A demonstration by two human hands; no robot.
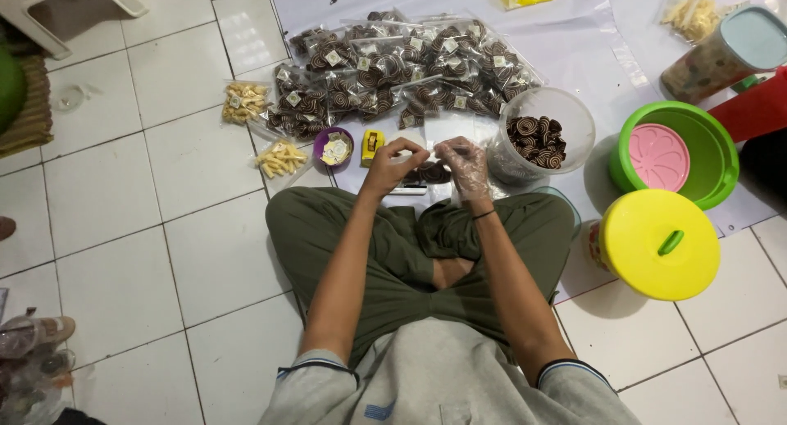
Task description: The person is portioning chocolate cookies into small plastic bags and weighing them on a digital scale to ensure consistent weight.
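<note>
A small clear bag (pixel 428 164) with dark swirly cookies inside sits between both hands, low over the lap. The left hand (pixel 392 164) pinches its top edge. The right hand (pixel 466 167), in a thin plastic glove, pinches the other side, arms bent inward.

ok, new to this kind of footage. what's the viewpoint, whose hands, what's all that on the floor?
There is one picture, from a camera worn on a person's head, looking down at their lap as they sit cross-legged on a tiled floor. No machine is here, only two bare arms. The left hand and the right hand, which wears a thin clear plastic glove, meet over a small clear bag; what is inside it is hard to tell. Ahead lies a pile of sealed bags of dark spiral cookies on a pale sheet. Beside the right hand stands a clear tub of the same cookies. Further right are a green container and a yellow lid. A small purple cup sits near the left hand.
</note>
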